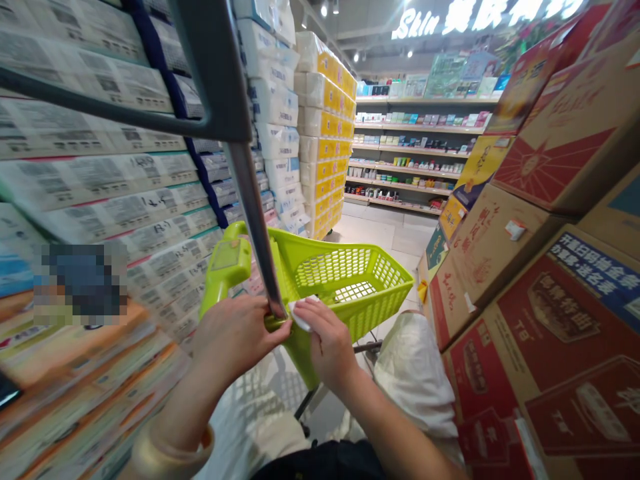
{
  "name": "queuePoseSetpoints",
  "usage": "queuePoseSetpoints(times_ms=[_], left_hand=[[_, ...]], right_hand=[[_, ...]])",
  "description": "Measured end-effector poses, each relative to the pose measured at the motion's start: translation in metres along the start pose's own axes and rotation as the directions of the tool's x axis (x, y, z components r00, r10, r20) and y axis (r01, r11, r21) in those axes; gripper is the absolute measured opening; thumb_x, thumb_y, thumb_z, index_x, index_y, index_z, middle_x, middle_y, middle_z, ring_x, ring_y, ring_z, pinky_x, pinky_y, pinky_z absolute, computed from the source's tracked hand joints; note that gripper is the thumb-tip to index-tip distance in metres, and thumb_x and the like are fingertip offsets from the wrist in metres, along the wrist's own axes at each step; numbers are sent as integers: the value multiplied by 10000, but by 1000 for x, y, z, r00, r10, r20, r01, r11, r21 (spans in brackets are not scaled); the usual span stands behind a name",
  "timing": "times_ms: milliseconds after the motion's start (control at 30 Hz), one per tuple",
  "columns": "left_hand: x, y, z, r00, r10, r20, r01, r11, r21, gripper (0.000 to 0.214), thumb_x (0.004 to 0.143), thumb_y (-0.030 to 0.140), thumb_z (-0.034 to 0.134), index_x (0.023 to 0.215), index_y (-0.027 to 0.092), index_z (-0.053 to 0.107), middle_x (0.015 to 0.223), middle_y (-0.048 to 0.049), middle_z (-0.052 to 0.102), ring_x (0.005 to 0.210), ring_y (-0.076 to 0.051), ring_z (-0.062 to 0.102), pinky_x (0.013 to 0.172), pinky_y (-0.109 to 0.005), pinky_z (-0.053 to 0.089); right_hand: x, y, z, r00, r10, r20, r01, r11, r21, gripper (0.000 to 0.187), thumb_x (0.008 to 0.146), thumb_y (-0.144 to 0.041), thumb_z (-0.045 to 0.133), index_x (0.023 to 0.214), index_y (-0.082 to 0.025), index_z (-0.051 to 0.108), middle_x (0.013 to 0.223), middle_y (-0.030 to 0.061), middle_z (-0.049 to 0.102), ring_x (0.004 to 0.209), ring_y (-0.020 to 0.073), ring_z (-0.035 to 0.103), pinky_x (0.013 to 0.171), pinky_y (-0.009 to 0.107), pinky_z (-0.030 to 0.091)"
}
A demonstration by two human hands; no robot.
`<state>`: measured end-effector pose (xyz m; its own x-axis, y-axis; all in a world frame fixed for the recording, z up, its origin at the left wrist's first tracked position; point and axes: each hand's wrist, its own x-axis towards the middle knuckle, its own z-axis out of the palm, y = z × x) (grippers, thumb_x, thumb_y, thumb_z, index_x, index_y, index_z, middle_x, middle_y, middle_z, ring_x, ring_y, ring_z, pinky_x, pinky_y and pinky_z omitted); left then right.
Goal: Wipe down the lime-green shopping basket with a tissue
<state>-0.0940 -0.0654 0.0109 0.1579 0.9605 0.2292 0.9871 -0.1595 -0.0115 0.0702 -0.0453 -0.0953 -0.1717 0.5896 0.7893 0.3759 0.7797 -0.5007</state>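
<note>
The person's left hand (239, 339) is gripping the lower end of a silvery metal pole (254, 227), likely stiff and slick, at a lime-green plastic cart (375, 308); beside it, the right hand (331, 341) is pinching a white cloth (301, 316), probably light, best held bunched.

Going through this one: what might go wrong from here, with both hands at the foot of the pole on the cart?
The cloth in the right hand is small and might slip down into or beside the cart.
The left hand, close against the pole, could get pinched if the cart shifts.
Cartons stand stacked close on the right, so a swing of the cart might bump them.
</note>
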Motion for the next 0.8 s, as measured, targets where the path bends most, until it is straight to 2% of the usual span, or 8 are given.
queuePoseSetpoints(times_ms=[100, 233, 300, 433, 500, 633, 700, 800], left_hand=[[3, 2, -2, 999, -27, 25, 27, 1000, -5, 323, 790, 541, 542, 812, 321, 778, 790, -44, 756, 749, -276, 683, 628, -331, 430], [7, 0, -2, 999, -40, 37, 41, 999, -26, 329, 769, 561, 569, 791, 313, 784, 777, -48, 755, 727, -273, 676, 617, -330, 433], [9, 0, -1, 998, -41, 40, 42, 999, -28, 325, 769, 563, 570, 788, 320, 784, 784, -45, 757, 727, -278, 676, 615, -334, 435], [10, -1, 0, 997, -53, 47, 54, 999, -6, 348, 775, 570, 555, 839, 319, 787, 808, -56, 760, 760, -286, 680, 628, -334, 443], [9, -3, 0, 997, -51, 54, 51, 999, 3, 361, 776, 580, 548, 845, 317, 786, 799, -55, 759, 767, -282, 681, 623, -325, 439], [8, -8, 0, 999, 0, 37, 1, 1000, -8, 357, 785, 575, 543, 807, 309, 781, 767, -34, 756, 727, -250, 676, 596, -298, 420], [8, -12, 1, 1000, 21, 10, -21, 1000, -14, 349, 786, 568, 546, 795, 306, 777, 764, -26, 757, 711, -243, 673, 583, -291, 413], [8, -17, 2, 999, 34, -27, -35, 999, -29, 346, 776, 574, 559, 779, 305, 776, 758, -27, 758, 707, -242, 673, 559, -284, 406]], right_hand=[[1, 0, -1, 999, -42, 16, 42, 999, 29, 460, 895, -65, 406, 1265, -243, 613, 1232, 56, 680, 1212, 179, 593, 1091, 397, 459], [-7, 18, -8, 992, 70, -102, -79, 992, -94, 456, 884, -51, 382, 1199, -221, 664, 1162, 86, 710, 1180, 205, 619, 1054, 427, 493], [-9, 17, -8, 988, 95, -120, -109, 986, -122, 466, 870, -46, 388, 1200, -222, 666, 1161, 86, 711, 1179, 209, 620, 1053, 431, 494], [-5, -2, -2, 999, -31, -14, 30, 999, -29, 481, 878, -50, 410, 1267, -239, 621, 1245, 56, 679, 1231, 183, 584, 1087, 395, 463], [-6, -1, -4, 998, -64, -2, 64, 998, -10, 480, 886, -50, 405, 1274, -239, 616, 1252, 57, 676, 1238, 176, 579, 1083, 385, 467], [-14, 26, -14, 990, 68, -123, -81, 991, -106, 475, 876, -43, 391, 1214, -238, 661, 1186, 74, 706, 1194, 195, 617, 1051, 411, 497], [-16, 31, -14, 981, 117, -156, -138, 982, -131, 475, 861, -36, 389, 1186, -229, 678, 1176, 81, 710, 1184, 209, 624, 1045, 432, 500], [-13, 17, -5, 994, 63, -90, -70, 995, -78, 482, 865, -42, 397, 1227, -233, 652, 1216, 67, 694, 1211, 199, 605, 1070, 420, 481]])
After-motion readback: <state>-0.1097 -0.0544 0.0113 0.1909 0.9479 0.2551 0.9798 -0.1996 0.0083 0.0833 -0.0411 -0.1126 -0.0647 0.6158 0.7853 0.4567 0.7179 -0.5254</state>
